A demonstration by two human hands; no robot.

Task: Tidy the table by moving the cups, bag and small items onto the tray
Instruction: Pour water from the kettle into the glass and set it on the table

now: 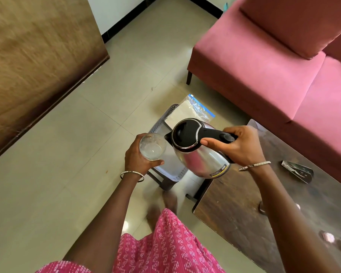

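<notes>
L hand (140, 156) is wrapped round a clear cup (152, 146), fingers curled about its side, thumb along the near edge. The cup is held upright in the air above the near-left part of the grey perforated tray (171, 109), not set down on it. R hand (242, 146) is clamped on the black handle (215, 134) of a steel kettle (203, 160), thumb laid along the top. The kettle is tilted, lid closed, spout just beside the cup's rim; whether they touch can't be told. A bangle is worn on each wrist.

The tray is carried on a dark stand (165, 185) on the tiled floor, near the table (234, 203) corner. A clear zip bag (199, 107) w/ a blue strip, white paper inside, is seen at the tray's far end, partly over the rim.

On the dark table, a crumpled silver wrapper (297, 171) is seen toward the far side, and small pinkish items (328, 237), blurred, nearer the edge. A pink sofa (264, 66) is seen behind the table.
</notes>
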